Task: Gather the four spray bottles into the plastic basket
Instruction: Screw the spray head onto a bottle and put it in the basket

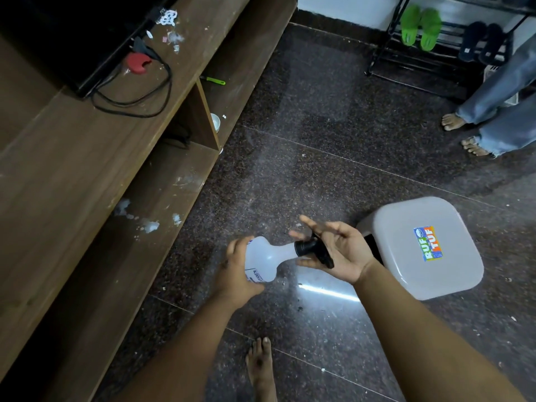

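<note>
A white translucent spray bottle [265, 258] with a black trigger head [314, 250] lies sideways in the air above the dark floor. My left hand [236, 274] grips the bottle's base. My right hand [338, 252] is palm up with fingers spread, cupped around the black head and touching it. No other spray bottle shows. A grey plastic container [420, 248] with a colourful sticker sits upside down on the floor just right of my right hand; I cannot tell whether it is the basket.
A long brown wooden TV unit [87, 169] with open shelves runs along the left, carrying cables and a red cap [137, 62]. A shoe rack [435, 39] stands far right. Another person's bare feet [455, 121] are at the right. My own foot [261, 369] is below.
</note>
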The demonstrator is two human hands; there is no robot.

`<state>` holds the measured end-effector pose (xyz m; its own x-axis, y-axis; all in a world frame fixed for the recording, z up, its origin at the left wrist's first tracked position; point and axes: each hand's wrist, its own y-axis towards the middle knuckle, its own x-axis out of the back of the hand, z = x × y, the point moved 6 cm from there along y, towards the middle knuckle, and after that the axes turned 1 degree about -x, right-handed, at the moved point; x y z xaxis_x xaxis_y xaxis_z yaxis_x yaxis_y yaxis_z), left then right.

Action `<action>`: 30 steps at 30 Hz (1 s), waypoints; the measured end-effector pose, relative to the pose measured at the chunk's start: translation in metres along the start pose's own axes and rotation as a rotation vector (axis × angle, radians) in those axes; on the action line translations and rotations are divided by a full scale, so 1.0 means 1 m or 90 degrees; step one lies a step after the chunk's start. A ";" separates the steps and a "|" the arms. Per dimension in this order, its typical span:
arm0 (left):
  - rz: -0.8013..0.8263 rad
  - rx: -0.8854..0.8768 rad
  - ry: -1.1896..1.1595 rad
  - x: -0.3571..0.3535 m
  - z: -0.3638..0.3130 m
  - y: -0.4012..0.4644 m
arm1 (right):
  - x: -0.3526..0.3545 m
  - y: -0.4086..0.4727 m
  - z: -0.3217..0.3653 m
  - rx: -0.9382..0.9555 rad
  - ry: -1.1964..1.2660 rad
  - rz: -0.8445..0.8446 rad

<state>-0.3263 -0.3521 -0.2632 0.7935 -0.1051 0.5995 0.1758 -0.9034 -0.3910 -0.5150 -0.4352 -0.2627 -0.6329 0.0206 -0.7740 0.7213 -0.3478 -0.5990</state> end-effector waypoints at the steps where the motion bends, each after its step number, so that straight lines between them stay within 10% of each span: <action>1: 0.015 0.019 -0.032 -0.003 0.001 0.000 | -0.003 -0.002 0.000 0.018 0.055 0.060; 9: 0.139 0.190 -0.309 -0.033 0.001 -0.004 | -0.015 0.008 -0.002 0.196 -0.133 -0.076; 16: -0.006 0.124 -0.087 -0.024 -0.029 -0.007 | -0.009 0.018 0.012 0.296 -0.269 -0.466; 23: 0.387 0.247 -0.517 -0.038 -0.037 -0.014 | -0.036 0.018 0.013 0.132 -0.113 -0.091; 30: 0.136 0.265 -0.407 -0.043 -0.042 -0.002 | -0.022 0.029 0.016 0.165 -0.159 -0.407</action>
<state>-0.3851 -0.3636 -0.2586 0.9933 0.1143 0.0144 0.0855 -0.6473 -0.7574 -0.4844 -0.4609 -0.2600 -0.9754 0.0897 -0.2012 0.1198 -0.5506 -0.8261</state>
